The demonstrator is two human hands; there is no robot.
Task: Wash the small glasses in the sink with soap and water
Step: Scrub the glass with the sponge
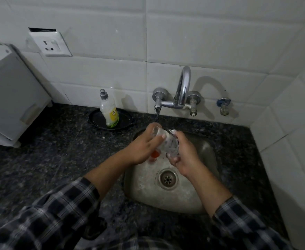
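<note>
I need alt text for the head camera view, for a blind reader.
The left hand and the right hand hold a small foamy glass above a steel sink, below a wall tap. A soap bottle stands on a dark plate on the counter.

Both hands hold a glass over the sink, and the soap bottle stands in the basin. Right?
No: the head view shows the soap bottle standing on a black dish on the counter. The left hand and right hand do hold the glass over the sink.

Left hand and right hand both grip the glass.
</note>
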